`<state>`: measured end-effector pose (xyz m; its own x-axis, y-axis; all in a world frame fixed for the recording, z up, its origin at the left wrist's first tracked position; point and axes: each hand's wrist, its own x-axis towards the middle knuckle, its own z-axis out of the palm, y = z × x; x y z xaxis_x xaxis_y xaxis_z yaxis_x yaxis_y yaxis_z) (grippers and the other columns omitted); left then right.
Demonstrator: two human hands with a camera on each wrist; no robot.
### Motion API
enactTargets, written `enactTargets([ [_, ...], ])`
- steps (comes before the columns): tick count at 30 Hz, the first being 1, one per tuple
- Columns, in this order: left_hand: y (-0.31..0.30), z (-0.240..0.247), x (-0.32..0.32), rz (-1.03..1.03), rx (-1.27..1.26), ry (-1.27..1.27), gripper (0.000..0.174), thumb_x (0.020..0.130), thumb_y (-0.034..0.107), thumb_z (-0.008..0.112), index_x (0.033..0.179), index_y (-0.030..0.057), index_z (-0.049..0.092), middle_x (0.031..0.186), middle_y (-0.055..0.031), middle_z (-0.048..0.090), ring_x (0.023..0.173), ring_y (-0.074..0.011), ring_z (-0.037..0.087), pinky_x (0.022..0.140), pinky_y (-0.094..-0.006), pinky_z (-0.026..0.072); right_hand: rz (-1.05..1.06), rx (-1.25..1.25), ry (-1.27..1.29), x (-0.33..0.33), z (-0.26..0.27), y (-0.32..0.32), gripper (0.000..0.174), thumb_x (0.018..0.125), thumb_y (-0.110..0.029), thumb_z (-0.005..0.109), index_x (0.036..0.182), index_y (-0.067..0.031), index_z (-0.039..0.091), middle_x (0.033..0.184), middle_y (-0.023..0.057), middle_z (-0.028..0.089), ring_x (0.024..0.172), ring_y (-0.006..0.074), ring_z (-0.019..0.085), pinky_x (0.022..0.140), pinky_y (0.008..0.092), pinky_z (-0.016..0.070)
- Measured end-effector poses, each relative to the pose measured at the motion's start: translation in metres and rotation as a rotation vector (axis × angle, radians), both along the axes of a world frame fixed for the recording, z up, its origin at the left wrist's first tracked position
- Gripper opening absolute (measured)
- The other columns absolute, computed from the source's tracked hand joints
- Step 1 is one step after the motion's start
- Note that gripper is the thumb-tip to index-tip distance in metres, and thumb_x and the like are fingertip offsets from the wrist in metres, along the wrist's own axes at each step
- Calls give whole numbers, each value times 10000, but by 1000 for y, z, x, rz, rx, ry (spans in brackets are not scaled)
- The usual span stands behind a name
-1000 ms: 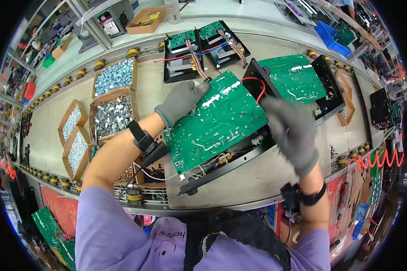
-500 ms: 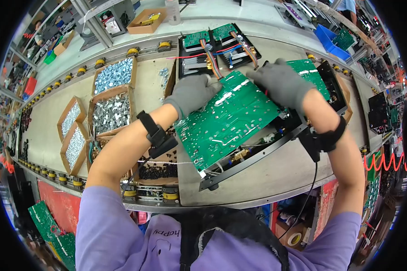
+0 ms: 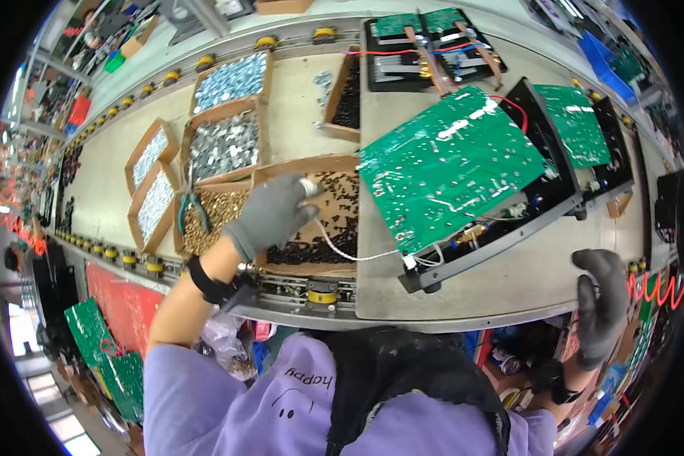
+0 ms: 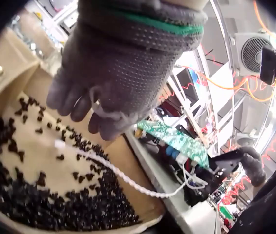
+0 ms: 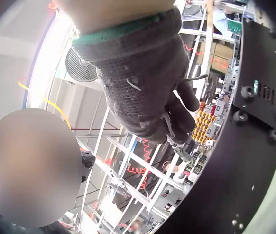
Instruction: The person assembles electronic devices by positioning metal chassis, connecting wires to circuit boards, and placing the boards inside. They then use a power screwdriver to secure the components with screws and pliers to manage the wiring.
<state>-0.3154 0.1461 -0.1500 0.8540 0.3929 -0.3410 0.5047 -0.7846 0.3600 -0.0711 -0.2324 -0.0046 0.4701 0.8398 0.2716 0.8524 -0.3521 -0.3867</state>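
My gloved left hand is over a cardboard box of small black screws; its thumb and forefinger stand apart. A white twisted cable runs from the board to just beside the thumb. In the left wrist view its white connector end lies free below the fingers. A large green circuit board, solder side up, leans on a black metal chassis. My gloved right hand is off the table's front right edge, fingers loosely bent and thumb spread, with nothing seen in it.
Boxes of silvery clips, bluish metal parts and brass screws stand on the left. Green-handled pliers lie across the brass box. Two black heatsink trays with wires sit behind; another board is at right.
My left hand has left the board's upper left edge for the black screw box. My right hand has drawn back from the board's top toward the front right. The head view has turned left.
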Motion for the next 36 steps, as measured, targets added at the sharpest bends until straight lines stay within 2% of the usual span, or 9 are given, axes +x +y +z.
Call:
enactTargets([
  [2,-12,-28,8,-167,219,-386,363,833,312,699,1087,56,657,1038,-159,654,922,-353,650,830,-440,521,-44,81,39,-15,-13,-5,280,734,23,599,1007,0,654,896,146,643,856,312,586,791,394,462],
  [5,-36,-23,46,37,93,-234,404,805,240,722,1149,50,628,1120,-199,619,1019,-372,614,871,-457,501,-99,76,181,-30,-33,-27,309,745,-23,635,1051,-38,671,832,117,621,812,302,600,722,409,468],
  [9,-37,-51,53,-348,391,-392,393,865,211,615,1224,50,605,1215,-229,543,1039,-397,572,855,-482,488,-77,69,194,-38,-65,-63,313,812,-99,677,1123,-69,660,868,104,638,819,295,604,747,390,469],
  [13,-44,-47,44,-164,162,-192,376,861,177,587,1214,47,599,1206,-243,549,915,-429,598,783,-482,502,-615,171,264,-22,-94,-162,208,823,-120,690,1025,-70,700,956,130,677,899,311,648,800,385,506],
  [19,-28,-67,28,-38,-130,-233,211,801,106,646,984,2,662,866,-199,676,783,-400,640,676,-437,484,-1130,-586,-320,27,-123,-314,559,835,-309,718,1329,-134,523,1175,173,623,1051,375,619,884,477,492],
  [21,-30,-69,25,14,-136,-269,185,799,96,639,954,0,667,820,-191,671,762,-387,643,669,-433,483,-1319,-625,117,35,-142,-336,750,832,-403,719,1442,-155,361,1279,184,568,1122,413,580,906,496,483],
  [26,-38,-61,27,239,-353,-358,103,802,-2,588,869,-24,663,680,-106,644,642,-207,623,598,-338,458,-1195,-514,101,36,-137,-338,649,916,-327,614,1481,-246,305,889,213,669,874,410,666,799,516,507],
  [30,-14,-76,20,363,-562,-330,61,814,-16,582,760,-9,610,630,-19,555,502,-108,520,457,-271,374,-686,-962,-208,39,-113,-340,677,874,-96,551,1475,-312,325,936,127,652,911,301,656,760,473,503],
  [36,-27,-35,26,603,-705,-447,62,836,63,617,809,30,573,596,-16,538,425,-108,482,395,-268,377,-250,-996,-596,60,-94,-310,489,862,-221,581,1332,-293,468,1184,51,535,1139,236,523,869,411,471],
])
